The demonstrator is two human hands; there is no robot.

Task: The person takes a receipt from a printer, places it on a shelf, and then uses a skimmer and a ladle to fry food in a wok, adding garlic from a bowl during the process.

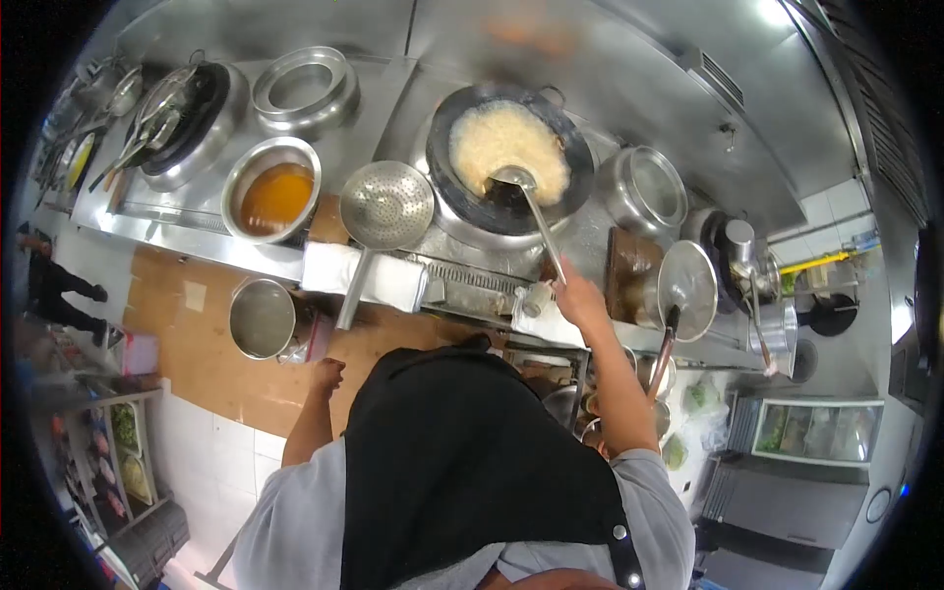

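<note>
My right hand [580, 300] is closed round the handle of a long metal ladle [536, 211]. The ladle's bowl dips into pale, foamy, bubbling food [506, 143] in a large dark wok [580, 162] on the stove. At my left side, my left hand [327, 376] hangs with its fingers curled in, and I see nothing in it. Closest to that hand is a metal pot [263, 320] standing low, below the counter edge. A perforated skimmer [386, 206] rests between the wok and a metal bowl [231, 187] of amber liquid [276, 199], its handle sticking out toward me.
Metal ring stands [295, 79] sit at the back left. On the right are another pot [644, 187], a fine strainer [686, 290] and a second wok [703, 231] holding utensils. White folded cloths [374, 280] lie on the counter's front edge. Another person [64, 280] stands far left.
</note>
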